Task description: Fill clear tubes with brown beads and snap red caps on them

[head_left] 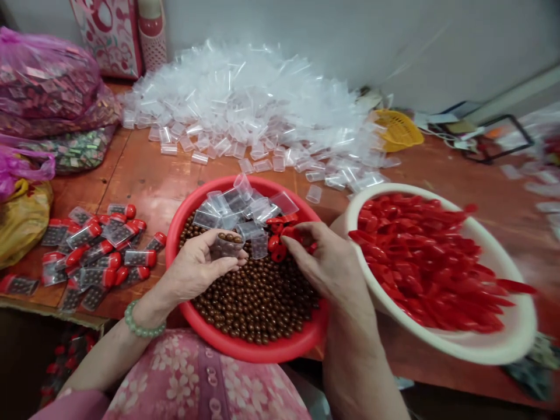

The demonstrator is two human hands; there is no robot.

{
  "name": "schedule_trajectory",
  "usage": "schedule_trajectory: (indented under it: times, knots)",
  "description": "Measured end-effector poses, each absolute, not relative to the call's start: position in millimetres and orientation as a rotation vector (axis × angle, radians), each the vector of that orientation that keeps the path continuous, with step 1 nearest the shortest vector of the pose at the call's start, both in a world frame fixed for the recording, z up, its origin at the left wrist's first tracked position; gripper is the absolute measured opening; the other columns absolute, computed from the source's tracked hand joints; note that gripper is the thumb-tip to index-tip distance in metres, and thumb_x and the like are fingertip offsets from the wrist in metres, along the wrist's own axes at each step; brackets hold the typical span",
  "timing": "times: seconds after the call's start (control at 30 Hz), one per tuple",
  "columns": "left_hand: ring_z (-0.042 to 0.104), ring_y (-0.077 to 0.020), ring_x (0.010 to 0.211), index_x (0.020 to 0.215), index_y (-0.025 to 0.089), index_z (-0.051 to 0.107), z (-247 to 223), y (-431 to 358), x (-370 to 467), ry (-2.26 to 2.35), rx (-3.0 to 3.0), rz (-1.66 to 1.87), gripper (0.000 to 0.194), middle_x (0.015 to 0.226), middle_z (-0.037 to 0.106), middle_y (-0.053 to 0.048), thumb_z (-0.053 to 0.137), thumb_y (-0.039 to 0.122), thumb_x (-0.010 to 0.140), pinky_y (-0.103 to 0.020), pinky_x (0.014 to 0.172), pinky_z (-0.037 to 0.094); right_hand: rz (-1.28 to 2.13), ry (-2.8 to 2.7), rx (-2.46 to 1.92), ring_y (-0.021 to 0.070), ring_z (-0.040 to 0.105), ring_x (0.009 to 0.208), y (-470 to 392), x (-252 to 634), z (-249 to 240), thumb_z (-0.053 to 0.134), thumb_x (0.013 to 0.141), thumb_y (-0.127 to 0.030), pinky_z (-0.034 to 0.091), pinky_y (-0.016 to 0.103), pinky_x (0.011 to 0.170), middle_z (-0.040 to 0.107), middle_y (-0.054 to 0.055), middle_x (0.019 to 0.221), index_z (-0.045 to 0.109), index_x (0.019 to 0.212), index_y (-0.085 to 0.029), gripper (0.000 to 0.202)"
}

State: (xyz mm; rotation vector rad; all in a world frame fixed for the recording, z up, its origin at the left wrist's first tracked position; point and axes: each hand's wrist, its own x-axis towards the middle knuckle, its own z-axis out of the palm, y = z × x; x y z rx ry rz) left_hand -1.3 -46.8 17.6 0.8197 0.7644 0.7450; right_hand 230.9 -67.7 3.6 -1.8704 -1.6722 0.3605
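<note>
My left hand (pixel 199 265) is closed round a clear plastic container (pixel 228 248) with brown balls showing at its open top. Fingers of my right hand (pixel 324 256) pinch at a red cap (pixel 292 235) beside other red caps (pixel 276 246). Both hands are over a red basin (pixel 258 352), which holds many brown balls (pixel 258 300) and, toward its back, several loose clear containers (pixel 223 210). The fingertips of my right hand partly cover the cap.
Right of the basin, a white tub (pixel 503 350) holds red plastic pieces (pixel 429 256). Filled containers with red caps (pixel 98 256) lie at the left. A heap of clear containers (pixel 262 105), a yellow basket (pixel 399 129) and pink bags (pixel 48 81) stand farther back.
</note>
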Motion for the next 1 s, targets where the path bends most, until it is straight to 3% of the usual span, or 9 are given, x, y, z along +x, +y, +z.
schedule_trajectory:
  times: [0.13, 0.27, 0.4, 0.57, 0.73, 1.0]
  knots:
    - [0.066, -0.0131, 0.085, 0.099, 0.015, 0.059, 17.4, -43.7, -1.3, 0.755, 0.792, 0.753, 0.035, 0.087, 0.070, -0.002, 0.076, 0.013, 0.068, -0.029, 0.085, 0.049, 0.695, -1.246, -1.577, 0.0144, 0.058, 0.061, -71.4, 220.3, 18.6, 0.072, 0.078, -0.032, 0.048, 0.028, 0.056, 0.064, -0.001, 0.077, 0.063, 0.103, -0.024, 0.028]
    - [0.066, -0.0134, 0.084, 0.096, 0.015, 0.059, 14.0, -42.3, 1.2, 0.764, 0.790, 0.769, 0.037, 0.089, 0.069, -0.002, 0.080, 0.016, 0.065, -0.030, 0.086, 0.048, 0.925, -0.946, -1.392, 0.0149, 0.063, 0.061, -70.6, 201.5, 27.3, 0.074, 0.076, -0.031, 0.056, 0.031, 0.061, 0.067, -0.002, 0.077, 0.063, 0.094, -0.027, 0.021]
    - [0.065, -0.0147, 0.088, 0.097, 0.016, 0.061, 11.9, -43.0, 3.7, 0.770, 0.820, 0.800, 0.038, 0.093, 0.069, -0.002, 0.081, 0.020, 0.065, -0.031, 0.089, 0.048, 1.087, -0.897, -1.351, 0.0165, 0.067, 0.065, -73.8, 186.6, 25.1, 0.078, 0.073, -0.035, 0.059, 0.032, 0.066, 0.069, 0.000, 0.079, 0.061, 0.092, -0.027, 0.027]
    - [0.063, -0.0142, 0.086, 0.092, 0.015, 0.061, 9.6, -42.8, 3.1, 0.819, 0.825, 0.864, 0.034, 0.090, 0.069, -0.002, 0.081, 0.025, 0.066, -0.031, 0.089, 0.047, 1.156, -0.908, -1.412, 0.0178, 0.068, 0.068, -79.7, 182.7, 21.3, 0.080, 0.071, -0.037, 0.060, 0.033, 0.068, 0.070, 0.002, 0.081, 0.062, 0.090, -0.027, 0.029]
    - [0.062, -0.0116, 0.082, 0.091, 0.015, 0.060, 8.3, -42.5, 3.3, 0.803, 0.815, 0.862, 0.034, 0.087, 0.067, 0.000, 0.080, 0.017, 0.064, -0.028, 0.086, 0.047, 1.210, -0.849, -1.367, 0.0181, 0.068, 0.064, -78.8, 181.5, 18.8, 0.082, 0.067, -0.041, 0.062, 0.037, 0.070, 0.068, -0.001, 0.073, 0.060, 0.083, -0.026, 0.031]
    - [0.062, -0.0118, 0.082, 0.090, 0.016, 0.059, 9.8, -41.6, 4.7, 0.849, 0.836, 0.925, 0.032, 0.086, 0.067, 0.001, 0.079, 0.017, 0.065, -0.029, 0.086, 0.048, 1.102, -0.970, -1.352, 0.0182, 0.071, 0.079, -80.1, 174.7, 10.1, 0.080, 0.071, -0.042, 0.059, 0.035, 0.077, 0.074, 0.002, 0.088, 0.060, 0.085, -0.025, 0.029]
